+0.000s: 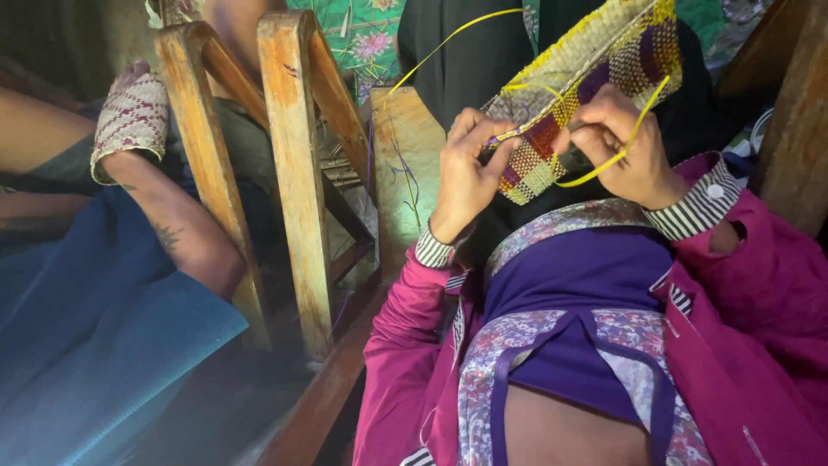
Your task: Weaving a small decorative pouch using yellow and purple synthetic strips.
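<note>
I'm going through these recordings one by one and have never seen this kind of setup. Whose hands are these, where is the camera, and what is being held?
There is no machine here. The one picture comes from a camera worn on a person's head, looking down at their own two bare hands.

The left hand pinches the lower edge of a partly woven mat made of yellow, purple and red strips. The right hand grips the same piece and has a loose yellow strip between its fingers. Another yellow strip trails off to the upper left. The wearer's pink jacket sleeves with striped cuffs fill the lower part.

To the left stands a wooden frame. Beyond it, another person's arm holds a second small woven piece; that arm is not the wearer's.
</note>
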